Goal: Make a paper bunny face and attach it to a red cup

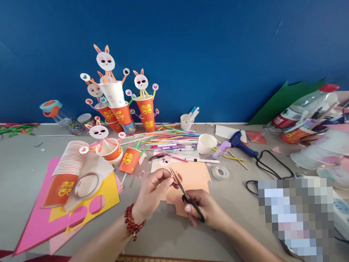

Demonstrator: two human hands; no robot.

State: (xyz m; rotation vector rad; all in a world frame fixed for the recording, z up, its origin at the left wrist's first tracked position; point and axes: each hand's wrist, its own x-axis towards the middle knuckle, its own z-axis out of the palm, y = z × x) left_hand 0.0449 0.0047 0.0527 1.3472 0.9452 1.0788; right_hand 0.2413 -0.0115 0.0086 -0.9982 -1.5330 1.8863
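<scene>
My right hand (200,207) is closed round the black handles of a pair of scissors (180,186), whose blades point up and to the left. My left hand (155,189), with a red bead bracelet on the wrist, pinches a small orange paper piece (174,179) close beside the blades. A second small orange oval with a darker middle (179,176) shows just past the blades. Beneath both hands lies a sheet of peach paper (197,172). A white paper rabbit face (164,161) rests at that sheet's far edge.
Paper-cup rabbits (146,109) stand at the back left. Stacked red cups (68,169) and a tape roll (86,185) lie on coloured paper at left. Pens and sticks (175,141) spread behind the sheet. A blue glue gun (243,144), its cord and a bottle (302,107) are at right.
</scene>
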